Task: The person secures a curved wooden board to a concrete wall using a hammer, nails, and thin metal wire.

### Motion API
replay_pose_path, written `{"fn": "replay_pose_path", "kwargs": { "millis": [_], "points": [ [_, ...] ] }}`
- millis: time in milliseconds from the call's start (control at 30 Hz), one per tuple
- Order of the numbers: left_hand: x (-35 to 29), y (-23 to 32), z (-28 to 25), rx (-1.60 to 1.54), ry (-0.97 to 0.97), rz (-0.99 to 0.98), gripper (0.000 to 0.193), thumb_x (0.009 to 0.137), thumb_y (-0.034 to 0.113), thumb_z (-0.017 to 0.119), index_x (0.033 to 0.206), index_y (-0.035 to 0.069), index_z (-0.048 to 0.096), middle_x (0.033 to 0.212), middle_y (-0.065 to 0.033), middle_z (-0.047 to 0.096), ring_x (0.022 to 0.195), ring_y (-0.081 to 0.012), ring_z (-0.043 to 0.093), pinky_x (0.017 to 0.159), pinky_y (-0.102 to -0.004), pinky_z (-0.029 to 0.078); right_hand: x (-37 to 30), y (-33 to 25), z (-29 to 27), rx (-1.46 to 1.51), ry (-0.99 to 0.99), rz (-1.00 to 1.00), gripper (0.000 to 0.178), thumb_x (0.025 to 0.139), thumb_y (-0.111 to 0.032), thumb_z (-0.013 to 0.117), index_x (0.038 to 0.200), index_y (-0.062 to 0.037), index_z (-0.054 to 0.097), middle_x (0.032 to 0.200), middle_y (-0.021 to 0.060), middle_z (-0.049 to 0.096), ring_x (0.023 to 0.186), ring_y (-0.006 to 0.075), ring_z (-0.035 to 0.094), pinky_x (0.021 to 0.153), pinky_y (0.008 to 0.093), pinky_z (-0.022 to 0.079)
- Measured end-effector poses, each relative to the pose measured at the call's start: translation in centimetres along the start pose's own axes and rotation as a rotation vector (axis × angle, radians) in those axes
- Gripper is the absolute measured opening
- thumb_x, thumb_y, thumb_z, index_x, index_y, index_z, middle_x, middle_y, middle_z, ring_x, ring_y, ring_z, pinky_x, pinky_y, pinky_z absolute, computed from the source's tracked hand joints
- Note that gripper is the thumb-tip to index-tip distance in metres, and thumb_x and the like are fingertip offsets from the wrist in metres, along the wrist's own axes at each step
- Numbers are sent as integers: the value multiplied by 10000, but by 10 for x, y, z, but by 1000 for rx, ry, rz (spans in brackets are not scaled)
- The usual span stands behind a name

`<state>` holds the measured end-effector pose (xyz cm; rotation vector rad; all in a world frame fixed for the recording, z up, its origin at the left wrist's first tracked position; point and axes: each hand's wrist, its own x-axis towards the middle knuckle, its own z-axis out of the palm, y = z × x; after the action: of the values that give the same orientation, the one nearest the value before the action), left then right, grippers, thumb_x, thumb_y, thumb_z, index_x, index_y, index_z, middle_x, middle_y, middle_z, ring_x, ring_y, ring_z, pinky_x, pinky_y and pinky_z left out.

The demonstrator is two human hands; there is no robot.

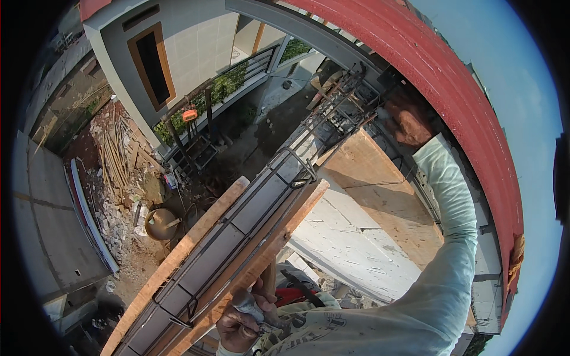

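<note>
Low in the view, my left hand (236, 330) is closed round a hammer with a grey metal head (245, 303); most of its handle is hidden. This hand is beside the wooden form boards (270, 249) of a long beam. A cage of steel rebar (228, 228) runs along the beam between the boards. My right arm stretches far forward, and my right hand (411, 123) is at the shaded corner under the red roof edge. Its fingers are too dark to make out, next to a wide plywood panel (380, 187) and tangled rebar (350, 98).
The red roof edge (439, 71) curves close above my right arm. A white block wall (350, 243) stands below the plywood. Far down at left are a round bucket (161, 224), rubble and a pile of wood strips (122, 148). An orange chain hoist (189, 115) hangs near the railing.
</note>
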<state>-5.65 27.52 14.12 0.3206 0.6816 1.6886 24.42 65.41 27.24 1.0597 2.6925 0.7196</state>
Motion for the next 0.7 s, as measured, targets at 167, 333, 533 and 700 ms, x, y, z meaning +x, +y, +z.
{"fn": "replay_pose_path", "kwargs": {
  "millis": [167,333,533,700],
  "points": [
    [1,6,7,-5,0,-33,309,693,295,800,618,90,582,896,-175,643,930,-351,616,1080,-520,275,8,4,-11,277,-124,192,426,687,-111,691,1086,6,600,1111,200,565,1065,374,530,931,445,420],
    [-9,-6,-13,31,-55,-16,313,683,307,801,631,95,576,893,-171,646,926,-339,618,1071,-523,292,11,3,-34,523,-133,391,447,708,-210,750,1092,-29,610,1076,177,600,1021,351,562,897,419,443],
    [0,2,6,41,-17,2,317,708,320,784,670,94,565,925,-167,638,927,-335,612,1077,-532,277,-6,-19,-56,225,14,252,393,743,-242,740,1036,-5,626,938,182,626,889,302,616,809,393,474],
    [-7,1,-11,31,-222,-10,244,807,295,711,854,91,584,1107,-207,579,1136,-360,510,1007,-554,356,-46,-49,-73,560,100,522,373,788,-228,680,997,61,571,869,209,608,794,300,577,761,369,455]
  ]
}}
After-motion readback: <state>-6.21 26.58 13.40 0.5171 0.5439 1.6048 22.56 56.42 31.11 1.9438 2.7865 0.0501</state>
